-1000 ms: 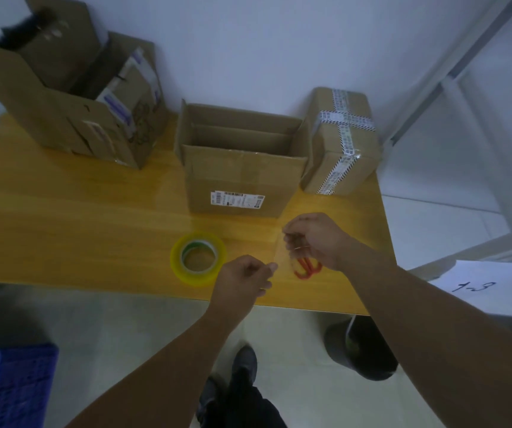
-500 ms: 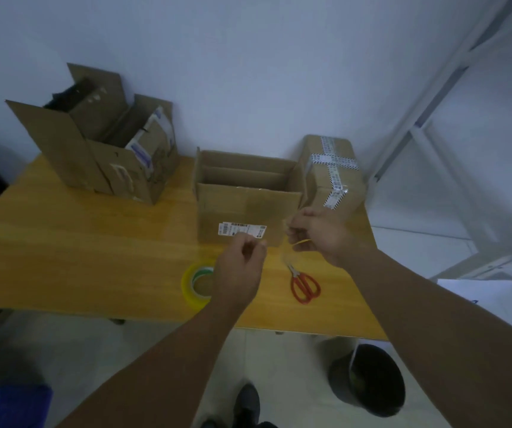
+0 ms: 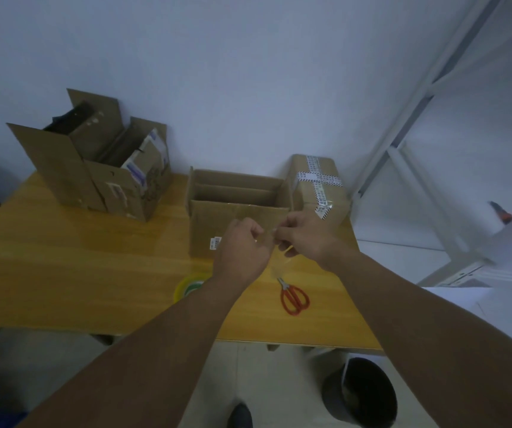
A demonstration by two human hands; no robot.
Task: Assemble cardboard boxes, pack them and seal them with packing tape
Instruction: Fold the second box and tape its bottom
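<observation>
An open cardboard box [image 3: 205,223] with a barcode label stands in the middle of the wooden table [image 3: 63,273]. In front of its near wall, my left hand [image 3: 242,251] and my right hand [image 3: 307,239] pinch the two ends of a clear strip of packing tape [image 3: 279,257]. The strip hangs slack between them and is hard to see. The yellow tape roll [image 3: 186,285] lies on the table, partly hidden under my left forearm. Red-handled scissors [image 3: 293,296] lie to the right of the roll.
A sealed box [image 3: 319,183] with printed tape stands right of the open one. A larger open box [image 3: 94,168] full of items sits at the back left. White shelving [image 3: 433,149] rises at the right; a black bin [image 3: 359,396] stands on the floor.
Both hands have risen from near the table's front edge up to the open box's near wall and come closer together. The scissors have come into full view.
</observation>
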